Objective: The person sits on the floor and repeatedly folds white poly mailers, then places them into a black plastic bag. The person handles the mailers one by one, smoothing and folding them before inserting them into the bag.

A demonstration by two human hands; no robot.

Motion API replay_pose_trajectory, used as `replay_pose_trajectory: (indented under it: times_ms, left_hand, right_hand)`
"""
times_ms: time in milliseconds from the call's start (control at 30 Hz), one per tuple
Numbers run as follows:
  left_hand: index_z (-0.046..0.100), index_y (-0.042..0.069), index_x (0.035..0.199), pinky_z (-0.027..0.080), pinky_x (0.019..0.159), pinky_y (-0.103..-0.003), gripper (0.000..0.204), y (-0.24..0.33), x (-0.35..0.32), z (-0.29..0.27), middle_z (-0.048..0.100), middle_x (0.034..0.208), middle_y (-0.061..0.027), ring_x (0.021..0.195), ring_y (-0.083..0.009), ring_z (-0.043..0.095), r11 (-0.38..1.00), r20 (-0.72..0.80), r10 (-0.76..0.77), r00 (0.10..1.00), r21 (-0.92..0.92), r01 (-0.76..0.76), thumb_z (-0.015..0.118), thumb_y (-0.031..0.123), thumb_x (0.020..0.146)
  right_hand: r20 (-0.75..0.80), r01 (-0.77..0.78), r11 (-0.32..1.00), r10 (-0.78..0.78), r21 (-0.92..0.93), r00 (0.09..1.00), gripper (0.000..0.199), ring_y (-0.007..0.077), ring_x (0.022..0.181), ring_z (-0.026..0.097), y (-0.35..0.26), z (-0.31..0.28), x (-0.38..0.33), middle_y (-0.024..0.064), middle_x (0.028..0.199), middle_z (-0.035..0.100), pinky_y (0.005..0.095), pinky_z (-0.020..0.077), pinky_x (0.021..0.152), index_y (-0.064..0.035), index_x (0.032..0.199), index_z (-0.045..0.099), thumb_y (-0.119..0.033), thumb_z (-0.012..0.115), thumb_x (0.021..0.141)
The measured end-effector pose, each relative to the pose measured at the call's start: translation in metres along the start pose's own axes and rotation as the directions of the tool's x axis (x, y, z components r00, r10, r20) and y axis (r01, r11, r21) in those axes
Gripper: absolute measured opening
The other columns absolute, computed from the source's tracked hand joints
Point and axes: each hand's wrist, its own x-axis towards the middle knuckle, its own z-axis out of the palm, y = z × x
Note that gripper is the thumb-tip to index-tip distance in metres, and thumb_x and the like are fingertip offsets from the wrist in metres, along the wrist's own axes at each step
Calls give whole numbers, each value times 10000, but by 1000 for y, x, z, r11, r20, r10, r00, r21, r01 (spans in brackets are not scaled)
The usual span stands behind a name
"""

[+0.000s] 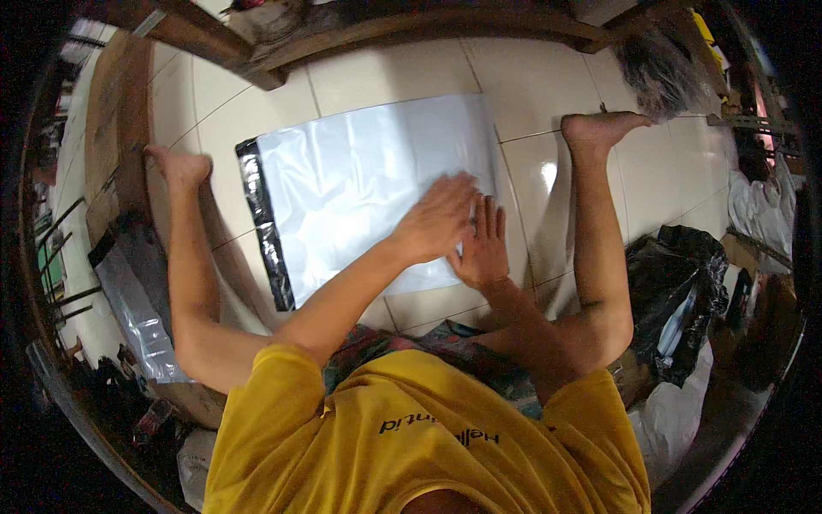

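A white plastic mailer bag (351, 184) lies flat on the tiled floor (531, 86) between my spread legs, its dark flap edge (261, 227) to the left. My left hand (438, 218) lies palm down on the bag's right part, fingers together. My right hand (484, 246) presses flat beside it at the bag's right edge, fingers spread. Neither hand grips anything.
A stack of grey mailer bags (141, 304) lies by my left leg. A black plastic bag (681, 295) sits at my right, with white bags (758, 214) further right. A wooden bench frame (282, 43) crosses the top. A cardboard box (116, 120) stands at left.
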Motion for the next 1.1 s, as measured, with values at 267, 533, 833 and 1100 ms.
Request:
replay_pose_trajectory:
  times_ms: [267, 533, 833, 1100]
  left_hand:
    - [370, -26, 1531, 147, 1276, -439, 782, -57, 91, 3, 340, 1619, -182, 1525, -289, 269, 985, 135, 44, 990, 160, -65, 503, 524, 990]
    - [371, -54, 1510, 191, 1262, -470, 764, -109, 128, -6, 347, 1600, -226, 1511, -357, 283, 958, -52, 48, 998, 286, -31, 557, 467, 983]
    - [423, -58, 1491, 168, 1235, -558, 780, -14, 44, 48, 333, 1608, -246, 1498, -376, 309, 971, 16, -9, 1000, 241, 5, 581, 460, 929]
    - [293, -53, 1552, 135, 1262, -495, 803, -4, -116, -12, 268, 1637, -232, 1550, -341, 189, 747, -48, -640, 767, 195, 635, 502, 492, 1000]
  right_hand:
    - [48, -61, 994, 57, 89, 997, 844, 550, 1453, 254, -3, -7, 0, 352, 1567, 264, 707, 166, 1173, -29, 1521, 373, -484, 669, 874]
    - [38, -68, 995, 65, 76, 997, 849, 541, 1477, 235, -1, -7, 3, 347, 1580, 274, 735, 150, 1158, -39, 1519, 386, -538, 647, 884]
    - [43, -79, 995, 81, -58, 996, 874, 529, 1510, 153, -6, 1, 4, 328, 1627, 195, 744, 69, 1167, -62, 1580, 302, -559, 567, 912]
    - [-79, 25, 991, -35, -129, 996, 778, 488, 1527, 159, 3, 16, 0, 312, 1634, 202, 724, 60, 1178, -100, 1600, 277, -530, 482, 985]
